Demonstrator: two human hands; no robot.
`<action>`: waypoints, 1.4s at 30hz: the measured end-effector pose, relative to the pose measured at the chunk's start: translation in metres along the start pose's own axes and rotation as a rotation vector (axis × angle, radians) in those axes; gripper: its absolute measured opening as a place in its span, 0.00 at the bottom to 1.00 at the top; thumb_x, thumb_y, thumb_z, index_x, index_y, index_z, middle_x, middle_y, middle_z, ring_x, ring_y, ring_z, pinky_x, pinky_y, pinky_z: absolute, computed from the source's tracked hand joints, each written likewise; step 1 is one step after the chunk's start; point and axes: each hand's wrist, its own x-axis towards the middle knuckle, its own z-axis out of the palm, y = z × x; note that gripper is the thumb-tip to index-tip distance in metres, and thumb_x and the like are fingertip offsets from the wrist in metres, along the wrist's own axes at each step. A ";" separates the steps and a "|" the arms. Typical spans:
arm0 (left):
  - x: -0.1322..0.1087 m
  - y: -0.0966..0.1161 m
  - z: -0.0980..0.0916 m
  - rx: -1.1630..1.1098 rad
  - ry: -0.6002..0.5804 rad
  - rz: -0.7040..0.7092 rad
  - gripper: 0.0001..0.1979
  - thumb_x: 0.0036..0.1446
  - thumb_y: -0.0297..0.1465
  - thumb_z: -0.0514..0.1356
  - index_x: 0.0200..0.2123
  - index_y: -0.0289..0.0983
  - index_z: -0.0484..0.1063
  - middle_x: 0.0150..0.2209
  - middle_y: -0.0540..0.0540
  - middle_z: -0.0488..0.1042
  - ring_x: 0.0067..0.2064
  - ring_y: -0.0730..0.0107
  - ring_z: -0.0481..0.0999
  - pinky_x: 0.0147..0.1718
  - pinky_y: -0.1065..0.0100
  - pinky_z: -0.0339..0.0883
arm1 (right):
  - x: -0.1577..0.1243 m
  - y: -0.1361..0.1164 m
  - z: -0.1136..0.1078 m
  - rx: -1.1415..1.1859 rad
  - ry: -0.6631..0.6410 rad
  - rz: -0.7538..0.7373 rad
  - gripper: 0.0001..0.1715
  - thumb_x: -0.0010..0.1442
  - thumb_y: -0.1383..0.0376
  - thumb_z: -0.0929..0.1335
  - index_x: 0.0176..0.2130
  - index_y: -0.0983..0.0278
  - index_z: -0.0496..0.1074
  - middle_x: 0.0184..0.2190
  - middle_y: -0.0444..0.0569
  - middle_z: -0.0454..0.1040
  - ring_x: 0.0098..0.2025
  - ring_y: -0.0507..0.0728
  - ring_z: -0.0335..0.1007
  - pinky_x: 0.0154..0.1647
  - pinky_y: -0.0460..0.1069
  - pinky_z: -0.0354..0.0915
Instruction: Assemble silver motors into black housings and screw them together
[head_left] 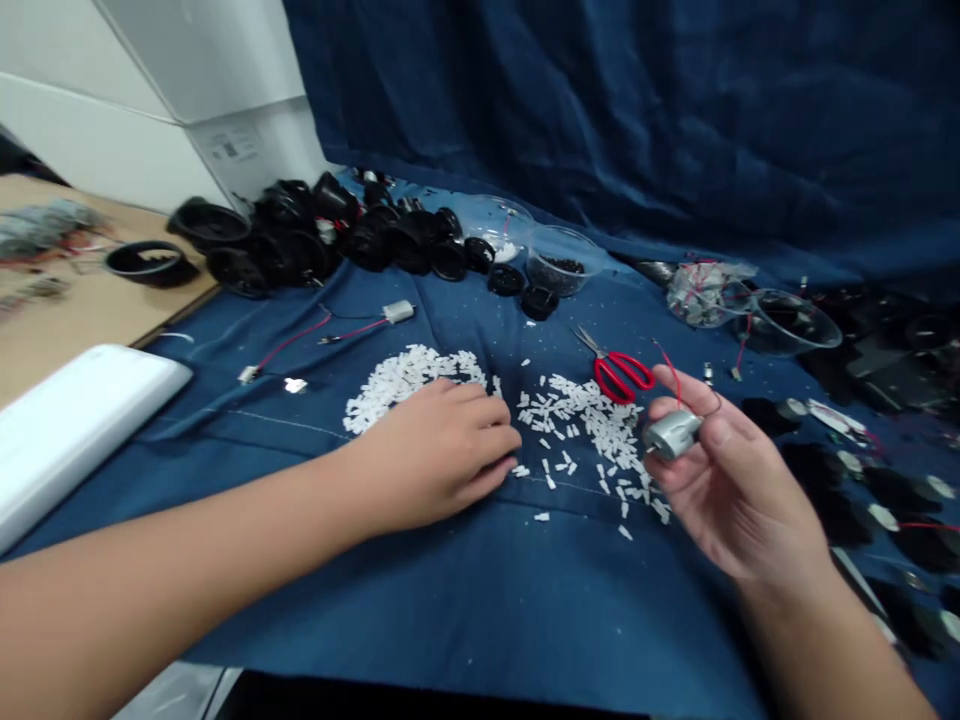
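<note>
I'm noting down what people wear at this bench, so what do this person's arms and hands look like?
The left hand and right hand are bare, with no gloves or visible rings. The left forearm and right forearm are bare too, with no sleeve, watch or bracelet in view. The fingernails look short.

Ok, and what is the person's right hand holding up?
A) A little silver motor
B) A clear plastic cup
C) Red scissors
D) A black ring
A. The right hand pinches the small silver motor between thumb and fingers, while the red-handled scissors lie on the blue cloth.
</note>
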 end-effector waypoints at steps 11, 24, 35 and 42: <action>-0.010 -0.045 -0.029 0.045 -0.131 -0.225 0.08 0.64 0.38 0.63 0.38 0.42 0.80 0.33 0.48 0.79 0.35 0.62 0.78 0.36 0.61 0.67 | 0.009 -0.008 -0.014 0.116 0.222 -0.194 0.24 0.56 0.65 0.77 0.52 0.66 0.82 0.40 0.49 0.78 0.37 0.48 0.74 0.41 0.36 0.76; -0.015 -0.046 -0.023 -0.170 -0.162 -0.114 0.11 0.67 0.37 0.62 0.48 0.44 0.82 0.41 0.47 0.82 0.43 0.60 0.81 0.46 0.59 0.74 | 0.001 -0.010 -0.011 0.039 0.332 -0.154 0.26 0.52 0.68 0.79 0.52 0.63 0.82 0.44 0.50 0.79 0.38 0.49 0.77 0.41 0.40 0.80; -0.012 -0.042 -0.023 -0.139 -0.189 -0.098 0.10 0.66 0.35 0.59 0.45 0.45 0.81 0.40 0.47 0.81 0.42 0.60 0.81 0.44 0.59 0.73 | -0.007 0.004 -0.005 -0.067 0.222 -0.109 0.27 0.50 0.66 0.81 0.51 0.61 0.82 0.40 0.51 0.81 0.38 0.53 0.82 0.40 0.43 0.82; -0.013 -0.038 -0.023 -0.030 -0.182 -0.084 0.08 0.66 0.33 0.58 0.40 0.44 0.79 0.36 0.47 0.79 0.40 0.57 0.79 0.43 0.56 0.69 | -0.007 0.004 -0.004 -0.069 0.213 -0.123 0.29 0.49 0.65 0.82 0.51 0.62 0.82 0.38 0.51 0.82 0.36 0.54 0.83 0.40 0.43 0.82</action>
